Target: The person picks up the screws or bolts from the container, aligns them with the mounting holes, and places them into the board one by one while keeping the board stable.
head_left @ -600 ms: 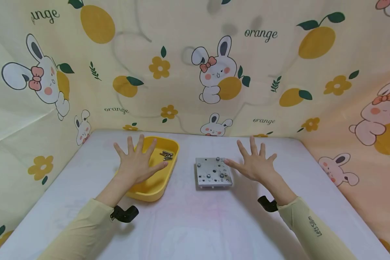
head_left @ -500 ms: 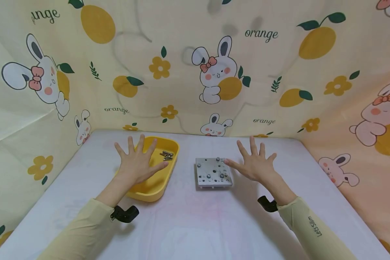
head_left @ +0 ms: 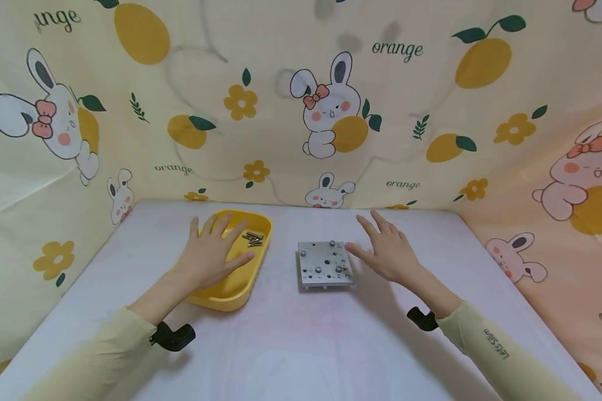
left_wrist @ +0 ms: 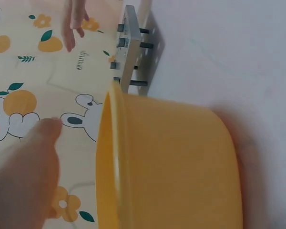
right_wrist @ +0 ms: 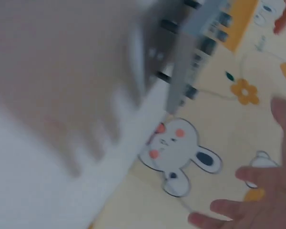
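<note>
My left hand (head_left: 205, 257) hovers over the yellow tray (head_left: 255, 273), fingers spread and holding nothing. Several small silver screws (head_left: 253, 239) lie inside the tray toward its far right. At the middle of the table sits a square metal plate (head_left: 326, 262) with holes and several bolts in its top; in the left wrist view, bolt ends (left_wrist: 145, 46) stick out below it. Just right of the plate my right hand (head_left: 388, 253) is held up with its fingers apart, also holding nothing. In the head view its thumb comes near the plate's right edge.
A white table surface (head_left: 281, 345) extends in front of the plate and tray. Behind and at both sides hangs a cloth (head_left: 276, 50) printed with rabbits and oranges. Each wrist wears a black camera mount (head_left: 173, 337).
Both hands have tilted and their fingers are less widely spread than before. The left forearm has shifted left, and the head view has moved slightly. Tray and plate stay put.
</note>
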A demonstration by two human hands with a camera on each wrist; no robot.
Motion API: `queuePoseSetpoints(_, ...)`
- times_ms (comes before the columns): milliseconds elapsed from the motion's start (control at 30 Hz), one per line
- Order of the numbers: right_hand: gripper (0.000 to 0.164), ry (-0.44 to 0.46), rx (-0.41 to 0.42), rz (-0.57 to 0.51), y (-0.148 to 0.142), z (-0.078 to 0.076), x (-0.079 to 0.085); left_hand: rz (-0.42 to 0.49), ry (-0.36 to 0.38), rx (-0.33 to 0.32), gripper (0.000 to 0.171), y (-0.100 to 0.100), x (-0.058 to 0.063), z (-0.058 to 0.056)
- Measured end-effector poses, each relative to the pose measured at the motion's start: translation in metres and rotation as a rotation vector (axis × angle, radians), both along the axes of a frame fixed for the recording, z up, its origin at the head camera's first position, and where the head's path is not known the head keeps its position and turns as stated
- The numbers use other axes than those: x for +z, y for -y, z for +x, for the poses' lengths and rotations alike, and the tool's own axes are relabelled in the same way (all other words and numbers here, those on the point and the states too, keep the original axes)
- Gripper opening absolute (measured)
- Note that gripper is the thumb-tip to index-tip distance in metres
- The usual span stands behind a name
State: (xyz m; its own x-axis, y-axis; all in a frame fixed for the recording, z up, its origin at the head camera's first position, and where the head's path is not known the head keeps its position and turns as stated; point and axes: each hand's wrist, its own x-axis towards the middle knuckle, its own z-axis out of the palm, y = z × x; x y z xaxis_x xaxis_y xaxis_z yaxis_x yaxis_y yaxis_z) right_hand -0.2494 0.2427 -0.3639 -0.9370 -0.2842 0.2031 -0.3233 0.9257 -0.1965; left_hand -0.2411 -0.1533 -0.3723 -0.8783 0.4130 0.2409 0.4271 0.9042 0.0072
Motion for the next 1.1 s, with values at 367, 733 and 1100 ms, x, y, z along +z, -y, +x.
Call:
queuePoseSetpoints(367, 0.043, 0.378, -0.008, -0.826, -0.017, -0.01, -0.02, 0.284, 0.248, -0.083, 0.066, 0.011, 0.011, 0.002)
queuePoseSetpoints(733, 0.053, 0.706, -0.147, -1.226, -0.005, -0.01, -0.036, 0.34, 0.345, -0.146, 0.059, 0.014, 0.011, -0.008)
queuePoseSetpoints(1100, 0.051, 0.706, -0.259, -1.212, 0.008, -0.005, -0.047, 0.408, 0.46, -0.188, 0.047, 0.017, 0.012, -0.023)
